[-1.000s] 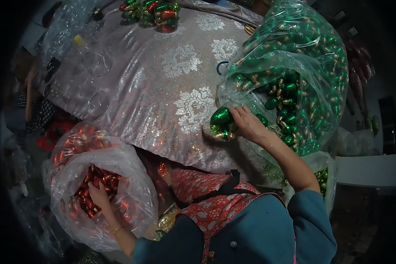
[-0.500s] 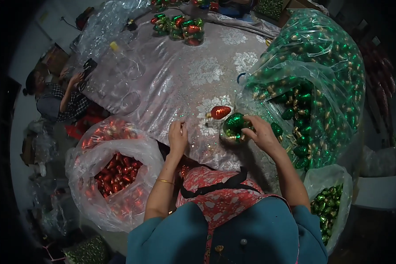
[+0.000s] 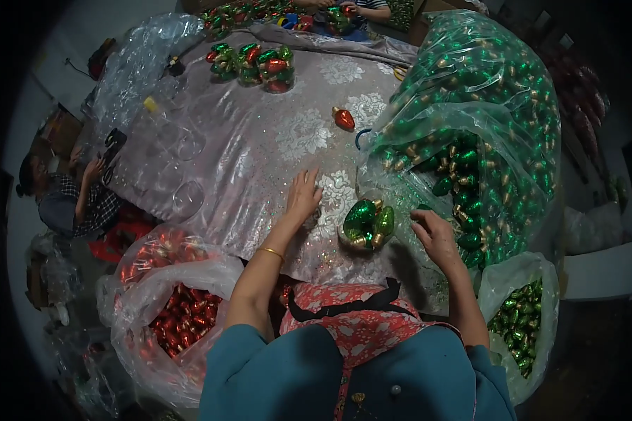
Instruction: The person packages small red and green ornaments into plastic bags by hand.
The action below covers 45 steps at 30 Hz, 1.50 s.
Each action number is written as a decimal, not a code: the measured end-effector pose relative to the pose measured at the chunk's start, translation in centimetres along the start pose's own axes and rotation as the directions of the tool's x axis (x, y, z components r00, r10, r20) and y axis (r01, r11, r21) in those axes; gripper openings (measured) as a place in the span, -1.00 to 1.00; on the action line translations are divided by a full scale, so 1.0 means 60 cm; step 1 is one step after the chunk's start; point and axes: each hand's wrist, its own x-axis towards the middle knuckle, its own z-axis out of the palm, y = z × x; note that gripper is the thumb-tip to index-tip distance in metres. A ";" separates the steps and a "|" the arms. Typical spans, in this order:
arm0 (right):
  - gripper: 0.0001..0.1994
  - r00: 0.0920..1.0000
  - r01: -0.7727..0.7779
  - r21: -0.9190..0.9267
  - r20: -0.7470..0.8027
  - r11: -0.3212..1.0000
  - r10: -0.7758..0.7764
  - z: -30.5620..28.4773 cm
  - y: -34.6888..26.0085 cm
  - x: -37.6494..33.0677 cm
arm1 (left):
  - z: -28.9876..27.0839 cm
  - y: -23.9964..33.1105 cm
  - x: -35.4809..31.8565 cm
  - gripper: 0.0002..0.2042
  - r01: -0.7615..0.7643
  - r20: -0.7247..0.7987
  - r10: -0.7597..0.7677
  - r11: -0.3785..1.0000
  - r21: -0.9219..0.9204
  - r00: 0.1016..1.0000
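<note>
**Red bulb now lying far out on the cloth, hands spread beside the green cluster**

Since half a second ago, the single red bulb [image 3: 343,118] is lying much farther out on the cloth, well beyond the green cluster [image 3: 368,223], where before it was sitting right against that cluster. My left hand [image 3: 303,196] is now resting flat on the silvery patterned tablecloth [image 3: 260,140], just left of the cluster, fingers spread and holding nothing. My right hand [image 3: 435,237] is lying just right of the cluster, at the mouth of the big clear bag of green bulbs [image 3: 484,119], fingers loosely open and gripping nothing that I am seeing.

I am seeing the cluster sitting near the table's front edge, between my two hands, apart from both. Well beyond the cluster, at the far side of the cloth, finished bundles of red and green bulbs [image 3: 253,62] are lying. Down left of the cluster, off the table, a bag of red bulbs [image 3: 182,316] is standing open; down right, a smaller bag of green bulbs [image 3: 519,316]. Far left of the cluster, another person [image 3: 77,200] is sitting.
</note>
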 end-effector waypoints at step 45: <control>-0.83 0.454 -0.879 -0.184 -0.038 0.440 0.890 0.068 0.099 -0.399 | 0.293 -0.076 0.598 -0.60 -0.107 0.208 0.083 0.988 0.107 0.975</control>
